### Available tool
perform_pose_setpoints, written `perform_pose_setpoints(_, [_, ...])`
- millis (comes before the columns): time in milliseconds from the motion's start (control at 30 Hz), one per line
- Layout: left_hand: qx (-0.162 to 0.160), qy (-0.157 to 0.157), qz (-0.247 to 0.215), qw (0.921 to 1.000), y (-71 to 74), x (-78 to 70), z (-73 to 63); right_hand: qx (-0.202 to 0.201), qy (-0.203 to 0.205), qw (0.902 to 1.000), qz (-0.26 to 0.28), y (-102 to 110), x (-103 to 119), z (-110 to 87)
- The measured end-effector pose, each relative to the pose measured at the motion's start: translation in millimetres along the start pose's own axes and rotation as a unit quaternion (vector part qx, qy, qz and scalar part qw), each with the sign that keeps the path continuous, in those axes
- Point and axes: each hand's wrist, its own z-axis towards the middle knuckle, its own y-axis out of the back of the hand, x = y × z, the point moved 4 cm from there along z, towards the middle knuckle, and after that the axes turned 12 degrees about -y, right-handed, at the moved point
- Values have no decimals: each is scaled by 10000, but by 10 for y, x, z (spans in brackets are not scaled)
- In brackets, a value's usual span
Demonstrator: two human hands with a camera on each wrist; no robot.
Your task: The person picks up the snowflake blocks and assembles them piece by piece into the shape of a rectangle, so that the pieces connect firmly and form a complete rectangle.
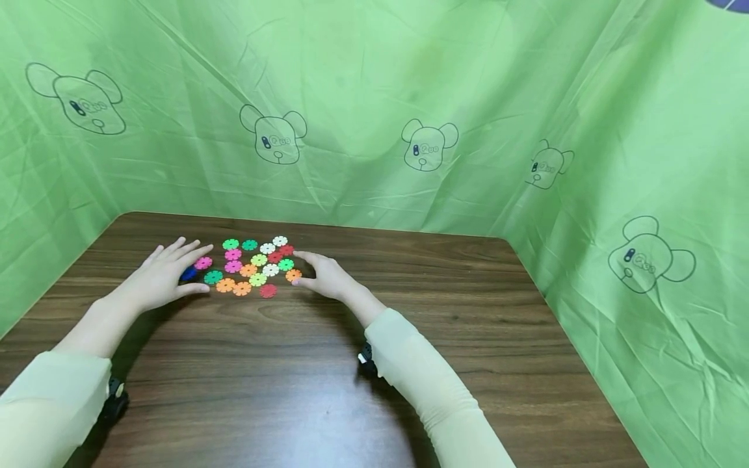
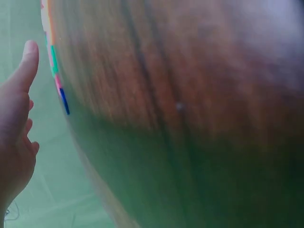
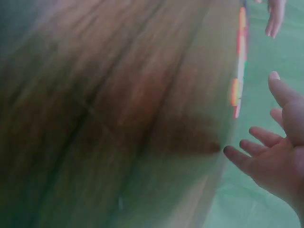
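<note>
Discs [image 1: 248, 270] are seen laid flat in a loose cluster on the worktop [image 1: 468, 305], left of centre and near its far edge. Green, pink, white, yellow, orange, red and blue are noted. A narrow strip of wood is left between the topmost white disc [image 1: 280, 241] and the far edge, behind which green cloth [image 1: 363, 65] is hung.

The cluster is flanked by both hands. Left hand [image 1: 166, 273]: grip spread wide, fingers extended, thumb held apart; nothing is grasped. The blue disc [image 1: 188, 273] is partly covered by it in the head view; contact cannot be told. Right hand [image 1: 328, 276]: grip opened, thumb and forefinger parted toward the orange disc [image 1: 294, 276]; nothing is grasped, and contact cannot be told.

The left edge is approached more closely by the left hand than the right edge is by the right hand. A broad stretch of wood is shown between the right hand and the right edge, and another between the forearms, nearer the viewer. The near edge is not shown. In both wrist views, the worktop is blurred.
</note>
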Motion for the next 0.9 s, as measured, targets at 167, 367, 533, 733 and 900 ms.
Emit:
perform_pose_setpoints(167, [117, -53, 156, 9998, -56, 135, 39, 101, -163, 9992, -343, -99, -51, 58])
perform_pose_setpoints(367, [350, 185, -135, 9991, -135, 234, 115, -23, -432, 9952, -881, -150, -96, 113])
perform_pose_setpoints(533, [211, 230, -289, 9991, -177, 298, 154, -31, -567, 9909, -1222, -178, -107, 150])
perform_pose_setpoints(733, [-12, 414, -679, 9968, -182, 341, 149, -56, -506, 9929, -1078, -176, -110, 164])
perform_pose_setpoints(900, [11, 637, -972, 9932, -191, 351, 157, -135, -478, 9946, -912, -170, -115, 166])
